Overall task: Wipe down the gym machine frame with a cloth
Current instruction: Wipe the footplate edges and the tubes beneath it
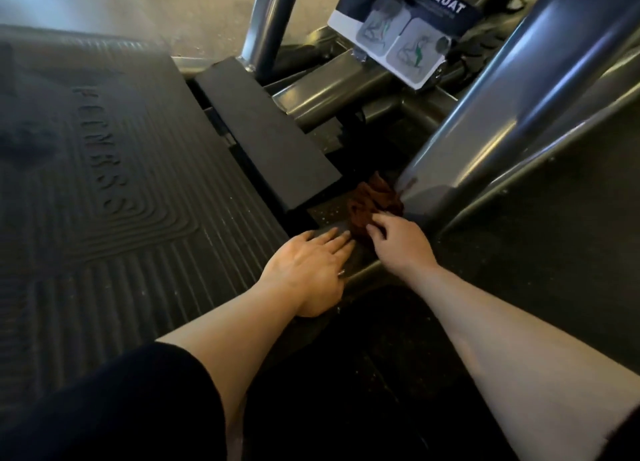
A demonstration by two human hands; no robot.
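A: Largest first: the ribbed footplate [104, 183], then the grey frame tube [502, 114]. Why is the left hand [308, 266] flat, fingers released?

B: Probably bracing on the footplate's right edge. The right hand [398, 239] grasps the brown cloth [374, 201] at the tube's base; its fingertips are hidden in the folds.

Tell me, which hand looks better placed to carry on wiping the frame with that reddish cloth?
The right hand. Its fingers already grip the bunched cloth at the foot of the grey frame tube, so it can probably wipe straight on. The left hand lies flat on the base plate, beside the cloth.
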